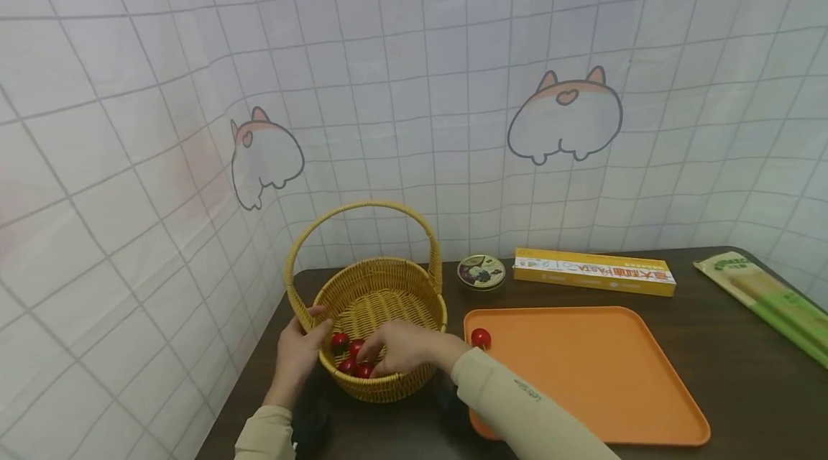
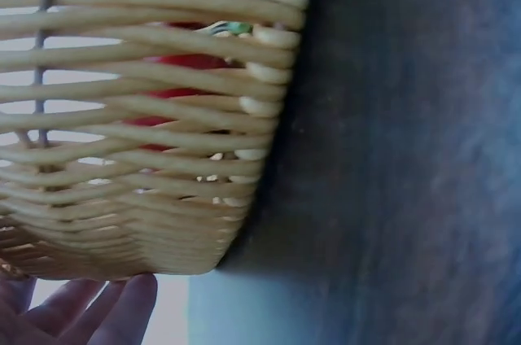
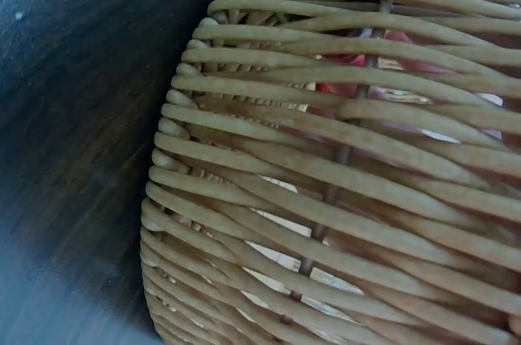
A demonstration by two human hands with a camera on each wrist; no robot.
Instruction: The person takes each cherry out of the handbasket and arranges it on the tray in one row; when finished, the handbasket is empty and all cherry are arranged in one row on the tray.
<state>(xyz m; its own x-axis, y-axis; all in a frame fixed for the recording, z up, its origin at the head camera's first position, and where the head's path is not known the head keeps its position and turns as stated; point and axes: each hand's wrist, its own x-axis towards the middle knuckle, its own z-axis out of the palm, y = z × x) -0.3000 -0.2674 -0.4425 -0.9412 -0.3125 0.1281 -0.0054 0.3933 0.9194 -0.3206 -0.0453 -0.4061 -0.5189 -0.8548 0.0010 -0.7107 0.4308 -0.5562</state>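
Note:
A yellow wicker basket with a tall arched handle stands on the table, several red cherries lying in its left front part. At the left rim, by the foot of the handle, my left hand grips the basket; its fingertips show against the weave in the left wrist view. My right hand reaches over the rim into the basket, fingers bent down among the cherries. Whether it pinches one is hidden. Through the weave in the right wrist view, a bit of red shows.
Right of the basket lies an orange tray with a single cherry at its left edge. Behind are a round tin and a yellow pasta box. A green package lies far right. Patterned cloth walls border the table.

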